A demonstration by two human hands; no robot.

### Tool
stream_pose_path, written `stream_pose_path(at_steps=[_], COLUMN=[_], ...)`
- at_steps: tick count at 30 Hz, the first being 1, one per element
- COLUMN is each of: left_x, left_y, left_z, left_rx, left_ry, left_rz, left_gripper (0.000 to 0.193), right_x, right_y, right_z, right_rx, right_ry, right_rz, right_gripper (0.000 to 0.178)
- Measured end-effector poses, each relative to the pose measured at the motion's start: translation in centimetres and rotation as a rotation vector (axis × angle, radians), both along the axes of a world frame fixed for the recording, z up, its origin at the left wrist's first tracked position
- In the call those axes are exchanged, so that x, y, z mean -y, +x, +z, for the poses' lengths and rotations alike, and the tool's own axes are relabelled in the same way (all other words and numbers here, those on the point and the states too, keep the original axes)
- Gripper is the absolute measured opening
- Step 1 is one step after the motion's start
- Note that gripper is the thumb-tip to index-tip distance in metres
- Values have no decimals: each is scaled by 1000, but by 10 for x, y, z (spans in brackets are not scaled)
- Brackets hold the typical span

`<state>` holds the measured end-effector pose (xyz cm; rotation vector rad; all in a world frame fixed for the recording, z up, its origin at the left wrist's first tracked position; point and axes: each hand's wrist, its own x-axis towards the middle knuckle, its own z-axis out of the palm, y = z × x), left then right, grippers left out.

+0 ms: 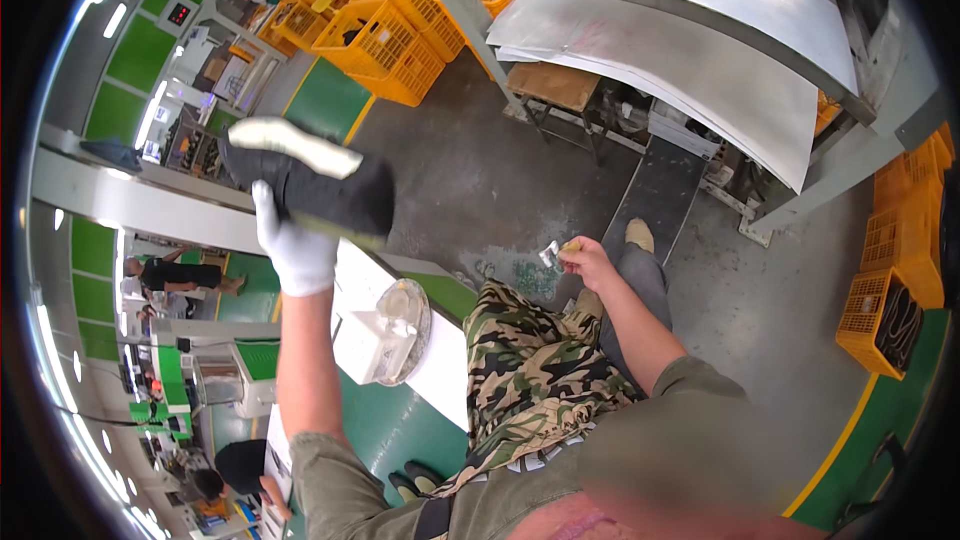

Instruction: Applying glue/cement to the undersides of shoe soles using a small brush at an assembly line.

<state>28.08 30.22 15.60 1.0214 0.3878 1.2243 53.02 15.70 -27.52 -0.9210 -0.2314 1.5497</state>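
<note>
My left hand (298,252), in a white glove, grips a black shoe (330,198) and holds it up at the left. A long white, curved piece (295,145) lies along the shoe's upper side; I cannot tell if it is inside or on it. The shoe's lower edge looks olive. My right hand (590,262), bare, is closed low in front of me on a small tool with a yellowish handle and a whitish end (550,256), perhaps a brush. Below the shoe, a crusted whitish dish (418,340) with a white block-shaped container (375,345) rests on a white table (452,365).
Yellow crates (385,45) stack at the back, more crates (868,315) at the right. A metal rack with white sheets (660,55) stands ahead, with a wooden stool (552,86) under it. Dark shoes (415,480) sit lower left of me. Other people (180,274) are at the far left.
</note>
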Motion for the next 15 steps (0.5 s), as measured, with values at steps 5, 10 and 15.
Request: stream_pose_path(at_steps=[5, 10, 15], left_x=[-78, -95, -81], left_y=[139, 295, 390], left_z=[67, 118, 108], left_rx=[-325, -246, -491], left_ry=[497, 245, 285], left_rz=[73, -163, -149], left_gripper=[53, 33, 32], right_x=[-3, -7, -12], right_y=[2, 1, 7], right_z=[-1, -3, 2], right_rx=[39, 48, 43], right_ry=[26, 87, 111], right_rz=[36, 39, 58], right_gripper=[20, 19, 19])
